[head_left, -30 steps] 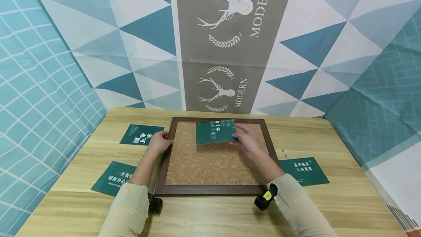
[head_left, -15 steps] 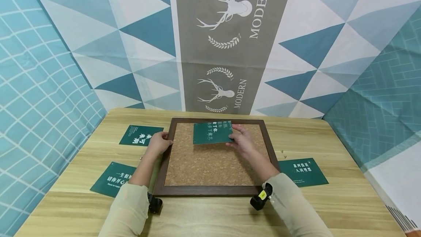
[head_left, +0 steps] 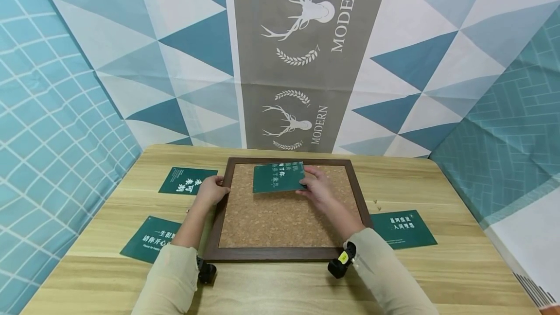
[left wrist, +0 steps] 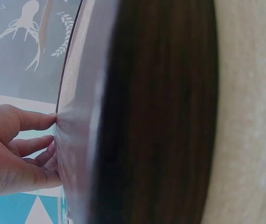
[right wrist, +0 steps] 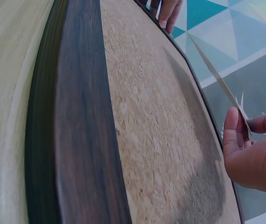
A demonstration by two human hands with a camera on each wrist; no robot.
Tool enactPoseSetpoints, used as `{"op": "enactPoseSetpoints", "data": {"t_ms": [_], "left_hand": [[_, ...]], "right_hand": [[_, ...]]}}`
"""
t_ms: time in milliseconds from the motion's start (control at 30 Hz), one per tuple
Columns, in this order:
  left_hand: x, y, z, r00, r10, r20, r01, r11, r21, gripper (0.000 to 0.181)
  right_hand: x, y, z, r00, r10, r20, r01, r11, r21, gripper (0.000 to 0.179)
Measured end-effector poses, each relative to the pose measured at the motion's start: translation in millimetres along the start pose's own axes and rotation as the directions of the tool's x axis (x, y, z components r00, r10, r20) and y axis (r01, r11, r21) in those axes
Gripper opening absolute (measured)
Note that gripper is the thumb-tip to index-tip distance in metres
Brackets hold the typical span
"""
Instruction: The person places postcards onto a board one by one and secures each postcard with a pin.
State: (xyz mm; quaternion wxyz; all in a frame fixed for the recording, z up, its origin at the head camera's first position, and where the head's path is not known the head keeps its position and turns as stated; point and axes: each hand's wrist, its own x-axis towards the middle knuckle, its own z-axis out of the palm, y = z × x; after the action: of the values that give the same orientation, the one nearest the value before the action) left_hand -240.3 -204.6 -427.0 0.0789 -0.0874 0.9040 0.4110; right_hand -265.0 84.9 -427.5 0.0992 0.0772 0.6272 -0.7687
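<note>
The right grip (head_left: 318, 189) pinches one end of a green card (head_left: 276, 179), tilted above the framed cork board (head_left: 280, 222); the left grip (head_left: 212, 191) holds the board's left edge (with thumb and fingertips) on the worktop (head_left: 267, 288).

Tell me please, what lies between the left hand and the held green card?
The head view shows the left side of the brown frame, then a bare strip of cork.
</note>
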Motion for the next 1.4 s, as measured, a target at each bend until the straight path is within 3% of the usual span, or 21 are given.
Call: {"op": "enactPoseSetpoints", "data": {"t_ms": [400, 700, 1400], "left_hand": [[-1.4, 3.9, -1.4, 1.0, -0.003, -0.011, 0.003, 1.0, -0.009, 0.05], [-2.2, 6.5, -2.2, 1.0, -0.006, -0.01, 0.006, 1.0, -0.007, 0.051], [-3.0, 3.8, -1.3, 1.0, -0.021, -0.011, 0.02, 0.999, -0.025, 0.051]], "right_hand": [[5.4, 8, 5, 0.998, -0.053, 0.028, 0.053, 0.998, 0.027, 0.051], [7.1, 5, 15, 0.999, 0.027, -0.044, -0.026, 0.999, 0.027, 0.052], [9.5, 14, 29, 0.998, 0.043, -0.041, -0.041, 0.998, 0.048, 0.05]]}}
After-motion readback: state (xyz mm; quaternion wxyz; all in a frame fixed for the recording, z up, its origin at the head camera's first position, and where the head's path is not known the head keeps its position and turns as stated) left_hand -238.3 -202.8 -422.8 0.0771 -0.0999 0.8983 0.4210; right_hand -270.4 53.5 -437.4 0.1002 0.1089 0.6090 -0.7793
